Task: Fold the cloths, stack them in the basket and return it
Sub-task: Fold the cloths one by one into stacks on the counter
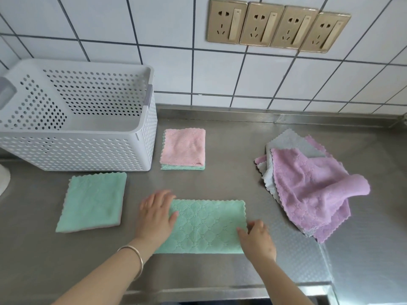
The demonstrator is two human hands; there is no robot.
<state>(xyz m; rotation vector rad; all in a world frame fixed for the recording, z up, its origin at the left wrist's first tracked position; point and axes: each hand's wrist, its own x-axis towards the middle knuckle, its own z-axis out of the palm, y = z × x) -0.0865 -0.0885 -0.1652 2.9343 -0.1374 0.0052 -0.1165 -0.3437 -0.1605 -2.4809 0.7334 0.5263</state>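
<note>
While a white perforated basket [77,137] stands at far left on the steel counter [220,177], a folded green cloth [92,201] lies just in front of it. Beside the basket sits a folded pink cloth [182,147] on another green one. At centre, the left hand [157,213], a bangle [135,258] on its wrist, presses flat with fingers spread on the left end of a half-folded green cloth [207,226]; the right hand [257,238] pinches its right edge, fingers curled. Farther right lies a loose heap of purple and grey cloths [308,183].
</note>
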